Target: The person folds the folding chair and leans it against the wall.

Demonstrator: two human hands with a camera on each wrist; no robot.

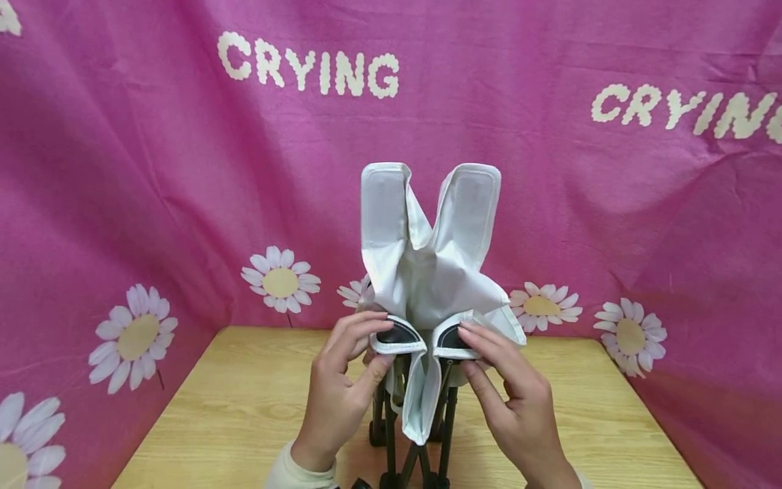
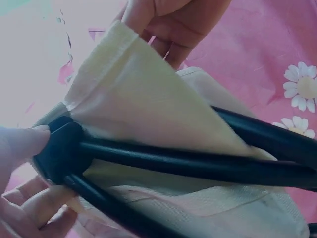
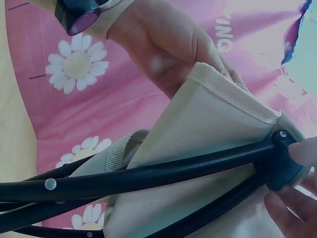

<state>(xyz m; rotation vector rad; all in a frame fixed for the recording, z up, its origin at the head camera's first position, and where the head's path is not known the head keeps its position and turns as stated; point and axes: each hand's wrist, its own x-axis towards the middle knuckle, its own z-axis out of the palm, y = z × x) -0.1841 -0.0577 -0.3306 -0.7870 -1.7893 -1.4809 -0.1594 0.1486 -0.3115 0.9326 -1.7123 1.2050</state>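
A small folding chair stands upright and partly collapsed, its white fabric seat point(image 1: 421, 282) bunched between two raised flaps. Thin black legs point(image 1: 451, 414) cross below the cloth. My left hand point(image 1: 339, 390) pinches the near left black corner of the seat between thumb and fingers. On the other side, my right hand point(image 1: 522, 404) pinches the near right corner the same way. In the left wrist view, my left thumb presses a black plastic joint point(image 2: 62, 148) where black tubes point(image 2: 198, 166) meet. A matching joint point(image 3: 277, 163) lies between my right thumb and fingers in the right wrist view.
Under the chair is a wooden table point(image 1: 244, 394). A pink cloth backdrop point(image 1: 489, 61) with daisies and white lettering encloses the table at the back and both sides. One wrist carries a small dark camera point(image 3: 79, 15).
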